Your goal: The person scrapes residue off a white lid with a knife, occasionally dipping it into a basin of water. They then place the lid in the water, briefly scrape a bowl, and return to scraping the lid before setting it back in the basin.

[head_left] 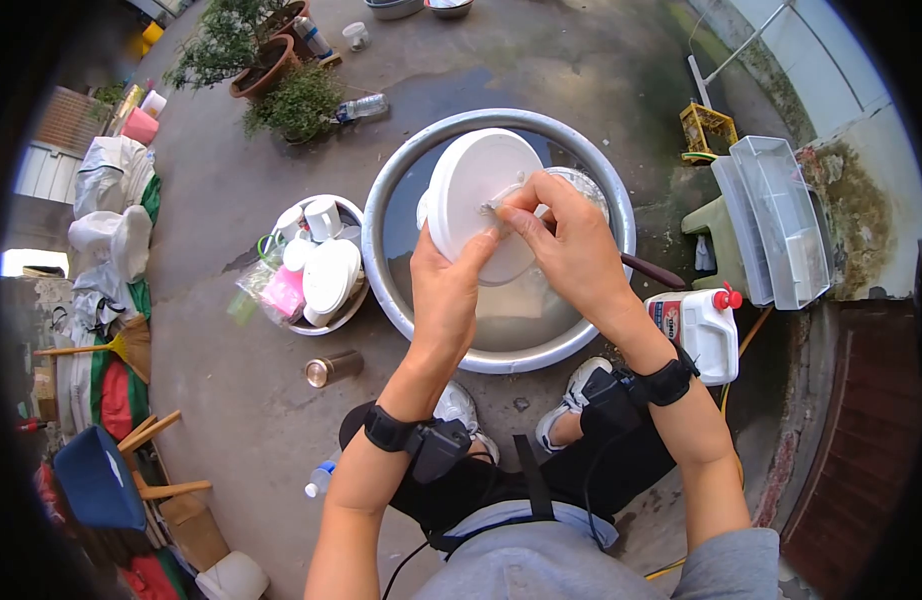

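My left hand is closed on a round white plastic lid, gripping its lower edge and holding it tilted above a large metal basin. The fingers of my right hand are pinched together against the lid's face, near its middle. A small greyish bit shows at these fingertips, too small to name. Cloudy water lies in the basin. Behind the lid and my right hand, shiny metal ware is partly hidden. A dark handle sticks out over the basin's right rim.
A smaller bowl of white lids, a mug and a pink item stands left of the basin. Nearby are a steel flask, a white jug with a red cap, clear plastic bins, potted plants and a blue chair.
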